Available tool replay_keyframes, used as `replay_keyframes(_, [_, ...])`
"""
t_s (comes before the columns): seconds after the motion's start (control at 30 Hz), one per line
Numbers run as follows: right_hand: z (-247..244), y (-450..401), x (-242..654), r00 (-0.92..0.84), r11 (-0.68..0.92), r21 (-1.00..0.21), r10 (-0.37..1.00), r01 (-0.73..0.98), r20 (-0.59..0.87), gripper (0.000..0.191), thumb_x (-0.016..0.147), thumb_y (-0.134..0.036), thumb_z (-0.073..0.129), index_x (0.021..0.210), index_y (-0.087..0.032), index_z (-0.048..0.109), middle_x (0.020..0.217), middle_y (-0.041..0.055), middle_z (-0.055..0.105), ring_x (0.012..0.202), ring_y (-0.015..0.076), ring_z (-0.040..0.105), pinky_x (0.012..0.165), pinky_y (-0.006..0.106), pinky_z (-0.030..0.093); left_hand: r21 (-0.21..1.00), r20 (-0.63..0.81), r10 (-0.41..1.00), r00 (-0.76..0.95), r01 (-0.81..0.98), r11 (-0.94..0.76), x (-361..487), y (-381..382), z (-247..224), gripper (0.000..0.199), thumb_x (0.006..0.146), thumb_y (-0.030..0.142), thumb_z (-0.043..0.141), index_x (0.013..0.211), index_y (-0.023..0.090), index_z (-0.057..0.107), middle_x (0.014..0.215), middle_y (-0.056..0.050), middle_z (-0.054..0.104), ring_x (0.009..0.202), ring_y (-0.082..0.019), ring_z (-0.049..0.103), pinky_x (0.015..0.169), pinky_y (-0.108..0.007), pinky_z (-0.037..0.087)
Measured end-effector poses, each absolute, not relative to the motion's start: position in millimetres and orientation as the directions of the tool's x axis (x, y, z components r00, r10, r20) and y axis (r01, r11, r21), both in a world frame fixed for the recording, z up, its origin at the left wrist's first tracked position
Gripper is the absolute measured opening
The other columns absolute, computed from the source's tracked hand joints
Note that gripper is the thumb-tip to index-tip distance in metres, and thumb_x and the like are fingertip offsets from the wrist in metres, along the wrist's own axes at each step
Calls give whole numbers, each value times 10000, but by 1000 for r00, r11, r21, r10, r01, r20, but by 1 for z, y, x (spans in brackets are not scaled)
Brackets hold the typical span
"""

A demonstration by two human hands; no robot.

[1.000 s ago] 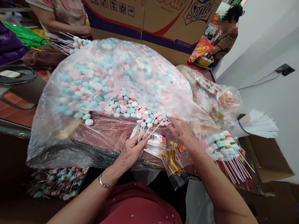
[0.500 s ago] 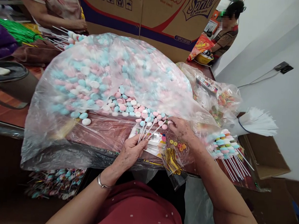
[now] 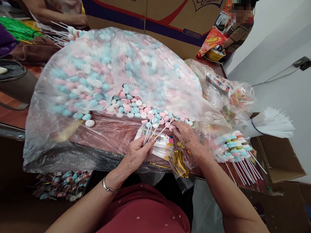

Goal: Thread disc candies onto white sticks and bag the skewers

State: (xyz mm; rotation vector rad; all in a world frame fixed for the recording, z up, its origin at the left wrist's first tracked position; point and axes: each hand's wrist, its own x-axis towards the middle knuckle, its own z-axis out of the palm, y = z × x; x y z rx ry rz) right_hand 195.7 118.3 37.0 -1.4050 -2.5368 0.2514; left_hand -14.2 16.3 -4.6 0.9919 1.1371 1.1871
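My left hand (image 3: 137, 153) is closed around several thin white sticks (image 3: 152, 132), which fan out upward. A pink marshmallow (image 3: 168, 125) sits near the tip of the rightmost stick. Fingers pinched, my right hand (image 3: 187, 135) is at a pink marshmallow (image 3: 171, 128) beside that tip. Beyond both hands, pink, blue and white marshmallows (image 3: 130, 103) spill from the mouth of a big clear plastic bag (image 3: 157, 72). Under the sticks lies a printed packet (image 3: 164, 141). Gold twist ties (image 3: 180, 164) and small yellow rings (image 3: 180, 144) are by my right wrist.
Filled marshmallow skewers (image 3: 236, 147) lie at the right, near a bundle of white sticks (image 3: 272, 123). A large carton (image 3: 172, 28) stands behind the bag. A dark mug (image 3: 11, 79) is at the left. Two other people are at the back.
My right hand has moved slightly left, closer to the stick tip, where a pink marshmallow now shows. My left hand still grips the sticks. The whole view has shifted a little.
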Motion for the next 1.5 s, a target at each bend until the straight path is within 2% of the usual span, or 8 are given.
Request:
replay_keyframes(0.33, [29, 120, 199, -654, 657, -2, 752, 754, 83, 197, 980, -206, 459, 986, -193, 656, 979, 94, 719, 956, 238, 615, 876, 341, 471, 989, -108, 992, 63, -91, 114, -15, 16, 7, 334, 900, 413, 552, 668, 173, 535, 562, 47, 473, 501, -80, 329, 476, -222, 240])
replay_keyframes(0.53, [23, 114, 185, -564, 555, 104, 818, 825, 113, 259, 911, -73, 432, 1089, -123, 612, 931, 138, 690, 921, 277, 601, 812, 374, 490, 996, -76, 995, 60, -39, 78, -14, 16, 5, 323, 898, 393, 536, 662, 173, 541, 577, 43, 479, 520, -87, 355, 492, -228, 259])
replay_keyframes(0.6, [22, 115, 185, -482, 493, -26, 859, 869, 172, 267, 868, -84, 472, 1095, -135, 604, 916, 128, 693, 900, 272, 612, 784, 370, 501, 997, -75, 996, 55, -20, 76, -13, 16, 5, 289, 891, 385, 534, 697, 173, 567, 582, 44, 486, 527, -93, 363, 499, -230, 269])
replay_keyframes(0.7, [27, 117, 191, -267, 339, -511, 940, 790, 212, 159, 825, -218, 586, 983, -211, 602, 809, 50, 696, 745, 214, 622, 667, 324, 507, 997, -76, 995, 61, 23, 75, -13, 16, 6, 255, 872, 378, 537, 734, 172, 601, 579, 48, 487, 541, -102, 375, 519, -232, 289])
replay_keyframes(0.77, [33, 118, 197, -132, 168, -838, 985, 519, 116, 178, 770, -335, 671, 888, -228, 592, 729, 3, 684, 621, 162, 598, 566, 278, 480, 996, -73, 995, 69, 52, 69, -13, 17, 7, 262, 864, 376, 535, 711, 172, 598, 573, 49, 481, 553, -106, 384, 537, -234, 304])
replay_keyframes(0.83, [40, 119, 200, -82, -15, -977, 996, 213, -33, 290, 667, -390, 757, 829, -214, 593, 668, -22, 669, 531, 119, 565, 488, 235, 438, 995, -69, 995, 72, 71, 64, -13, 17, 7, 279, 863, 375, 529, 676, 173, 578, 573, 50, 477, 562, -106, 389, 556, -232, 316])
replay_keyframes(1.03, [55, 117, 197, -117, -198, -977, 975, -84, -188, 392, 500, -346, 869, 771, -182, 639, 617, -23, 674, 492, 107, 586, 436, 217, 480, 993, -52, 997, 64, 105, 45, -11, 18, 9, 250, 853, 344, 528, 682, 171, 584, 573, 57, 472, 565, -100, 397, 569, -221, 324])
replay_keyframes(1.5, [60, 116, 194, -140, -60, -998, 988, 10, -61, 410, 527, -443, 891, 763, -191, 670, 678, -12, 698, 580, 137, 636, 485, 255, 539, 990, -35, 998, 46, 141, 28, -9, 19, 15, 245, 823, 339, 517, 702, 166, 641, 543, 56, 463, 545, -105, 395, 565, -220, 347])
